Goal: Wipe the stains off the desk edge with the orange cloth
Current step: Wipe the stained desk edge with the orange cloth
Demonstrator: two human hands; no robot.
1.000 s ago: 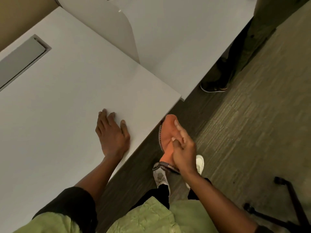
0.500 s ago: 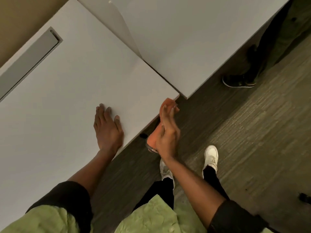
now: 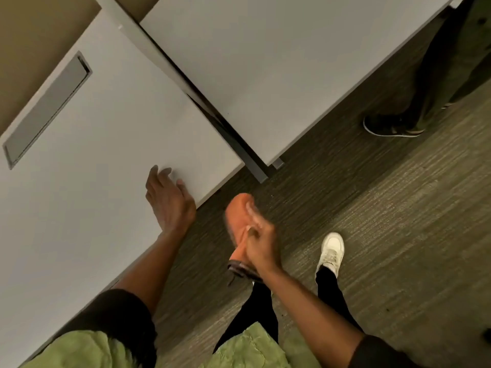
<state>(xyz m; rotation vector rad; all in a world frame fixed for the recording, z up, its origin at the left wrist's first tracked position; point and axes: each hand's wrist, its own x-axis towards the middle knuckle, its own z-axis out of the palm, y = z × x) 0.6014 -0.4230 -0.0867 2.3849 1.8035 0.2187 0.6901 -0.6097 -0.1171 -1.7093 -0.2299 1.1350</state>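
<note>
- Right hand (image 3: 261, 241) has fingers pressed flat along the cloth (image 3: 237, 216), thumb tucked against it; cloth is off the desk, hanging over the floor (image 3: 385, 235), well apart from the edge (image 3: 212, 193).
- Left hand (image 3: 168, 199) is spread, palm at the desk (image 3: 93, 181) rim; contact blurred, can't tell if it's pressing.
- Move the cloth toward 10 o'clock until it touches the edge just below the corner at 12.
- Keep the fingers flat behind the fabric so pressure is even.
- Run strokes along the edge line, 1 to 7 o'clock, not across.
- Brace with the left hand, clear of the stroke.
- Stains not visible here; check the edge face.
</note>
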